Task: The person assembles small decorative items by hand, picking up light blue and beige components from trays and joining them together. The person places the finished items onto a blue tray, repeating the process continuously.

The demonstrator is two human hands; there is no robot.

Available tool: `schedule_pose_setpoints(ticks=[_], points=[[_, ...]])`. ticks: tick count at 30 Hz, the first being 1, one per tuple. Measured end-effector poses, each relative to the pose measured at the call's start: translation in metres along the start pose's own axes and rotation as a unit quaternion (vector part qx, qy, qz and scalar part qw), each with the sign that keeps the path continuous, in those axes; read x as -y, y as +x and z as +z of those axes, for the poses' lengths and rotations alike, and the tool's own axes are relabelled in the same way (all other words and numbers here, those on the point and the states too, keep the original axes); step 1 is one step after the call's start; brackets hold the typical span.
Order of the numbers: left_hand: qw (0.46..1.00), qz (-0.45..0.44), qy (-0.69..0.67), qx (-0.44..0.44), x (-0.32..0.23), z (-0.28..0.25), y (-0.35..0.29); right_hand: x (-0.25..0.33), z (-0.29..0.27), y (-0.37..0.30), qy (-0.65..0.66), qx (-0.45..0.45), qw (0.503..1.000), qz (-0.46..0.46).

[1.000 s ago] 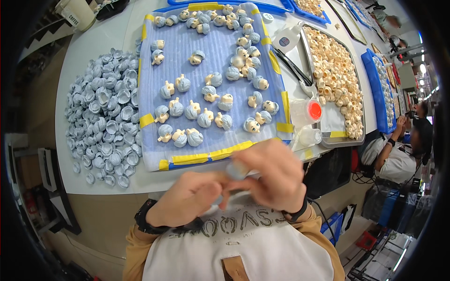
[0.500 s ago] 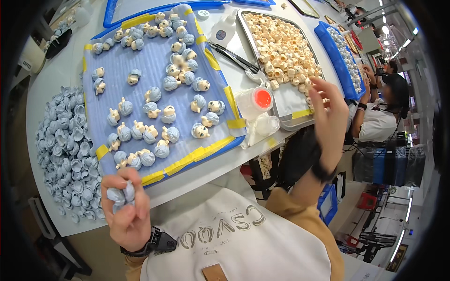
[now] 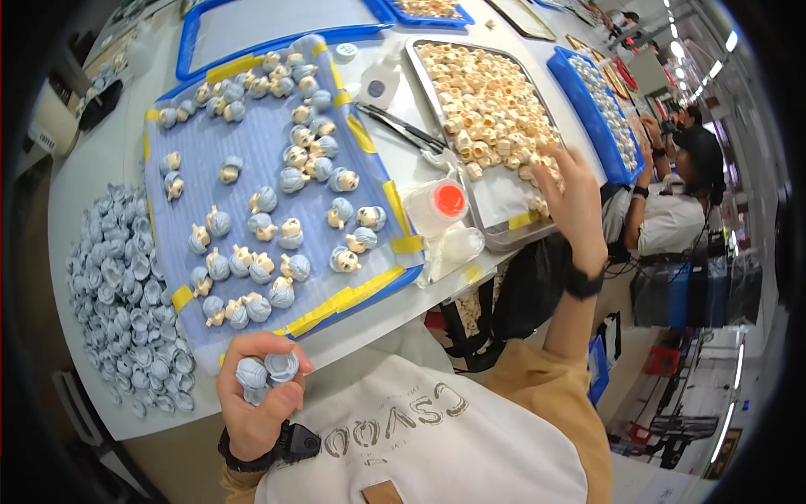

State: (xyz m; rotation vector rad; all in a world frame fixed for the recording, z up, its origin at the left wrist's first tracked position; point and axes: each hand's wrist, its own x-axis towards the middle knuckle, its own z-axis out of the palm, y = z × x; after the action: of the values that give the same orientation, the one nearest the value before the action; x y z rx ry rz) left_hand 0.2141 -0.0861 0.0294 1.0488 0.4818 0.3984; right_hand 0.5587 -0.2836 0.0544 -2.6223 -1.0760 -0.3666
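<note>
The small shells (image 3: 267, 370) in the left hand (image 3: 256, 403) were pale blue-grey, matching the heap (image 3: 126, 286) on the white table (image 3: 92, 168). The tray (image 3: 189, 50) was blue, its lilac-blue mat (image 3: 252, 160) edged with yellow tape (image 3: 336, 302). The assembled pieces (image 3: 290, 231) were blue-grey and cream. The metal tray (image 3: 420, 59) held cream parts (image 3: 487, 109); the little bottle (image 3: 437, 206) had an orange-red cap.

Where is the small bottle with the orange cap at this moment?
In the head view, the orange-capped bottle lies right of centre on the table, between the blue mat's taped right edge and the metal tray of cream pieces, just left of the right hand.
</note>
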Motion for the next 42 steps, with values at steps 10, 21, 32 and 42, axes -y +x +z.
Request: schedule_pose_setpoints(ticks=[10, 21, 32, 42], points=[[0.996, -0.050, 0.063, 0.050, -0.004, 0.000, -0.003, -0.013, 0.049, 0.055, -0.054, 0.198, 0.967, -0.152], [0.992, -0.049, 0.085, 0.082, 0.002, 0.000, 0.000, 0.032, 0.028, 0.033, -0.075, 0.106, 0.969, -0.211], [0.997, -0.045, 0.051, 0.046, 0.002, -0.004, -0.003, 0.000, 0.025, -0.002, -0.031, 0.144, 0.962, -0.228], [0.993, -0.051, 0.086, 0.054, -0.004, -0.004, -0.001, -0.047, 0.062, 0.138, -0.044, 0.206, 0.976, -0.056]])
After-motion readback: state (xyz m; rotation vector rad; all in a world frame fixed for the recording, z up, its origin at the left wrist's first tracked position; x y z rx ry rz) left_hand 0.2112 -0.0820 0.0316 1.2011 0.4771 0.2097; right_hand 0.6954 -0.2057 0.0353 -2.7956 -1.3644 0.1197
